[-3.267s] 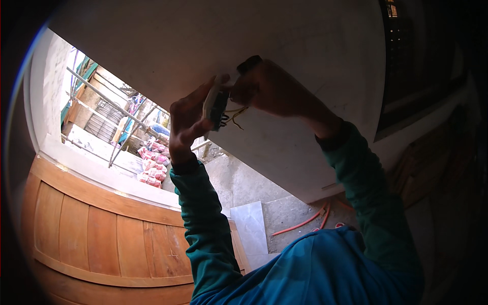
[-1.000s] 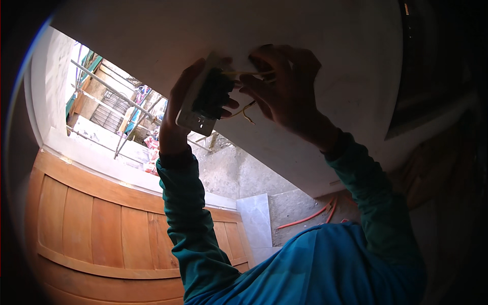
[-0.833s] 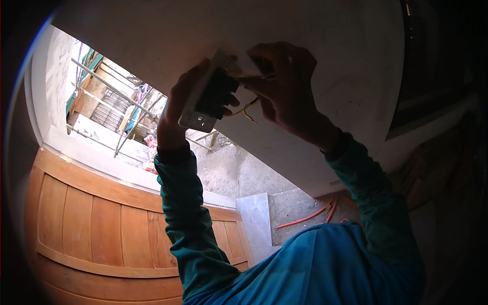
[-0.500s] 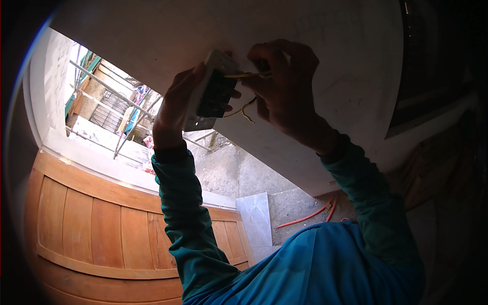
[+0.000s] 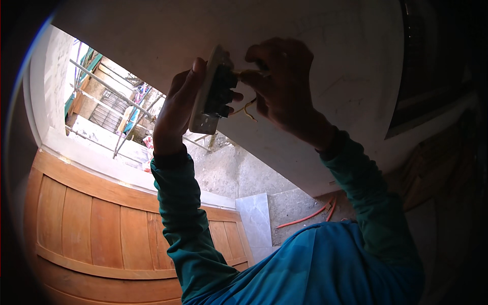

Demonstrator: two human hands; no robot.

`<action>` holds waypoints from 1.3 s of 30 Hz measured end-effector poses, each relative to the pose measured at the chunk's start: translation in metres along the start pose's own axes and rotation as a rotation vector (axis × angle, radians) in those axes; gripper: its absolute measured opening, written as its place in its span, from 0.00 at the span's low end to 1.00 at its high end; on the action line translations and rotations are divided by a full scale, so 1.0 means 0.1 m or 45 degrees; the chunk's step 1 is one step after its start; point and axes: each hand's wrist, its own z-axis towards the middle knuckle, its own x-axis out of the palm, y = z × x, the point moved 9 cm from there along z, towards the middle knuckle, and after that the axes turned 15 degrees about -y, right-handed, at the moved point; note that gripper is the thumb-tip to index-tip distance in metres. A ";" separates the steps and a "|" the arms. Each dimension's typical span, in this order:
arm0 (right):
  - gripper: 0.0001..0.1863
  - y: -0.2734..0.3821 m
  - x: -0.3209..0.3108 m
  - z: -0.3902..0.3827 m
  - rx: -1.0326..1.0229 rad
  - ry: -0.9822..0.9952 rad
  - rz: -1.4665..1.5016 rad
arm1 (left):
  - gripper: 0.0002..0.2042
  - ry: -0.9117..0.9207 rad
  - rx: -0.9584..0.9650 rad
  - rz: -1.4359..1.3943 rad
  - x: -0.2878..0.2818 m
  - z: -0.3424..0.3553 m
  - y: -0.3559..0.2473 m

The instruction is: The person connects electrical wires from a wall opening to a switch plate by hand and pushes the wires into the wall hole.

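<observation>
My left hand (image 5: 178,104) is closed around a white switch plate (image 5: 202,96), with the thumb along its front and fingertips showing past its back. Dark modules (image 5: 219,92) stick out of the plate's back, which faces my right hand. My right hand (image 5: 284,81) pinches a yellow wire (image 5: 244,72) close to the upper module. Whether the wire's end sits inside the module I cannot tell. Below these fingers hangs a second loose wire (image 5: 248,111), its end bent. A dark thing between the right thumb and fingers is too shadowed to name.
A pale wall (image 5: 335,112) rises right behind both hands. To the left are a wooden panelled door (image 5: 107,223) and an opening with scaffold poles (image 5: 109,86) outside. An orange conduit (image 5: 305,218) lies on the rough floor beside a grey tile (image 5: 254,216).
The plate has turned more edge-on in my left hand. My right hand has moved slightly left, and its fingertips are nearer the module, with less yellow wire showing between.
</observation>
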 end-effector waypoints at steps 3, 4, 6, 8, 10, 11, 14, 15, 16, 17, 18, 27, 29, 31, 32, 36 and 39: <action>0.14 0.01 -0.02 0.04 -0.023 -0.020 -0.012 | 0.35 -0.054 0.002 0.034 0.04 0.02 -0.05; 0.16 0.02 -0.04 0.06 -0.023 -0.046 -0.010 | 0.35 -0.089 -0.011 0.019 0.03 0.01 -0.06; 0.15 0.01 -0.01 0.06 -0.073 0.011 -0.031 | 0.35 -0.088 -0.044 -0.017 0.00 0.04 -0.04; 0.15 0.01 0.03 0.05 -0.122 0.071 -0.061 | 0.35 -0.050 -0.047 -0.088 0.01 0.08 -0.01; 0.17 0.01 0.00 0.10 -0.096 0.003 -0.037 | 0.35 -0.076 -0.058 -0.030 0.00 0.10 -0.02; 0.17 0.02 -0.02 0.14 -0.091 0.006 -0.039 | 0.35 -0.105 -0.064 0.030 -0.02 0.10 -0.03; 0.16 0.03 -0.03 0.24 -0.054 0.081 -0.023 | 0.32 -0.118 0.031 0.130 -0.02 0.12 -0.09; 0.09 0.01 -0.01 0.26 0.011 0.119 0.027 | 0.32 -0.116 0.022 0.130 -0.04 0.11 -0.06; 0.04 -0.02 0.01 0.27 0.071 0.154 0.070 | 0.30 -0.071 0.127 0.173 -0.03 0.11 -0.09; 0.04 -0.03 0.03 0.24 0.075 0.156 0.066 | 0.29 -0.026 0.231 0.217 0.00 0.11 -0.12; 0.03 -0.03 0.03 0.21 0.057 0.108 0.099 | 0.29 -0.022 0.229 0.216 0.01 0.12 -0.10; 0.16 -0.28 0.17 -0.06 0.126 0.146 0.374 | 0.25 0.035 0.368 -0.014 -0.04 0.01 -0.12; 0.13 -0.16 0.05 -0.03 -0.060 -0.022 0.397 | 0.26 0.024 0.342 -0.023 -0.03 0.02 -0.13; 0.09 -0.48 0.10 -0.11 0.672 -0.131 0.797 | 0.27 0.010 0.310 -0.032 -0.02 0.00 -0.15; 0.09 -0.49 0.09 -0.10 0.680 -0.133 0.796 | 0.28 0.002 0.290 -0.037 -0.02 -0.01 -0.15; 0.07 -0.28 0.11 0.00 0.289 0.094 0.435 | 0.30 -0.024 0.227 -0.044 -0.04 -0.02 -0.12; 0.07 -0.33 0.15 -0.05 0.390 0.155 0.450 | 0.35 0.024 0.270 0.049 -0.03 0.03 -0.13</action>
